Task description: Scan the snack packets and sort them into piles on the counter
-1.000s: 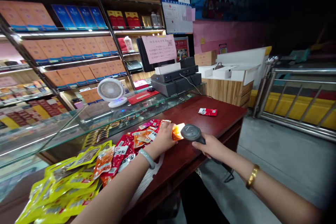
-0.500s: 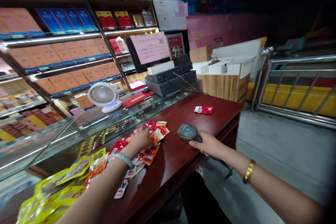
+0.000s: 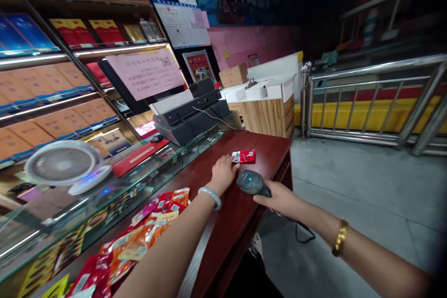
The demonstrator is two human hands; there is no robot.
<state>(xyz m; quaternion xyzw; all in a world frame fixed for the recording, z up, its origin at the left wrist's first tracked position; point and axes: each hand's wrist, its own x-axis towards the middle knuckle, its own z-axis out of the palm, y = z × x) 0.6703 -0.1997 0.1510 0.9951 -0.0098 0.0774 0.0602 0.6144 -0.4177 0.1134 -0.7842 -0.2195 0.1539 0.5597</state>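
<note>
My left hand (image 3: 224, 173) reaches across the dark red table to a small red and white snack packet (image 3: 246, 156) lying flat there. Its fingers are stretched to the white end, thumb slightly apart, and seem to touch it; a firm hold does not show. A grey handheld barcode scanner (image 3: 250, 182) is in my right hand (image 3: 279, 198), fingers wrapped round its handle. The scanner head is just above the table, near the packet, with a small blue light on top. Below my left forearm lies a heap of red and orange snack packets (image 3: 153, 230), partly hidden by the arm.
A glass display counter (image 3: 188, 151) borders the table (image 3: 265, 142) on the left. On it stand a white fan (image 3: 64, 163) and a dark cash-register unit (image 3: 192, 116). Shelves of boxes rise behind. Steel railings (image 3: 370, 102) stand to the right, beyond the grey floor.
My left hand has left the heap of packets and moved forward and right to the single red packet. The view has turned right. My right hand still holds the scanner.
</note>
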